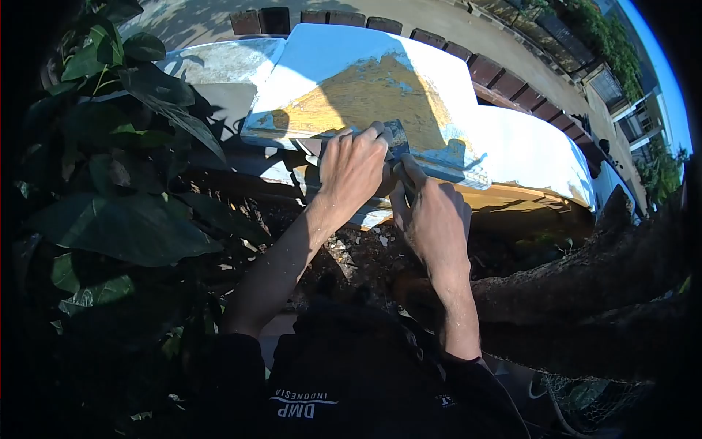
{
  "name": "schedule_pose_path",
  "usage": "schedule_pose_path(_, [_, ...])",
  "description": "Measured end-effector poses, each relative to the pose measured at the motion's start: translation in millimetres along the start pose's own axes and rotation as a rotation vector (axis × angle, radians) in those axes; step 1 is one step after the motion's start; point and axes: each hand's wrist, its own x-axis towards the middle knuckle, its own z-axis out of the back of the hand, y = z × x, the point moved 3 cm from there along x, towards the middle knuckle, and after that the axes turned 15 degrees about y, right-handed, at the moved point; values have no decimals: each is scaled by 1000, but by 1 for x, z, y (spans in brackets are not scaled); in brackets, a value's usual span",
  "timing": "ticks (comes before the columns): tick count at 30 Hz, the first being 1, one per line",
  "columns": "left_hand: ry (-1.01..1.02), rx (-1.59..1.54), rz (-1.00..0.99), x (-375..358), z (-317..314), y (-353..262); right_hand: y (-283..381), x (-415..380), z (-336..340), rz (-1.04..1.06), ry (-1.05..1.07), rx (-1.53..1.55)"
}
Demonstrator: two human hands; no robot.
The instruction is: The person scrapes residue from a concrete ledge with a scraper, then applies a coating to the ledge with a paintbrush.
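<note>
My right hand (436, 223) is closed round the dark handle of a paint scraper (395, 136). Its flat, paint-stained blade points away from me. Curled fingers of my left hand (354, 167) press at the blade's left side. Under the blade lies the edge of a white painted board (296, 80). Its coating has been stripped over a wide patch, leaving yellowish wood (351, 99) with blue traces along the rim. A pale pointed piece (311, 148) shows left of my left hand, partly hidden by it.
Large dark leaves (110, 219) crowd the left side. A thick trunk (563, 293) crosses at the right. Another white curved panel (537, 143) adjoins the board, with a row of dark brown blocks (504, 84) behind. Pale flakes (351, 249) litter the ground below.
</note>
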Motion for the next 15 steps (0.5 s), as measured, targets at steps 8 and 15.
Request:
schedule_pose_path(8, [-122,168,-75,17,9,0,2,22,15,4,-40,-71])
schedule_pose_path(15, [-1,100,-7,91,29,24,-1,79,36,-108,64,17])
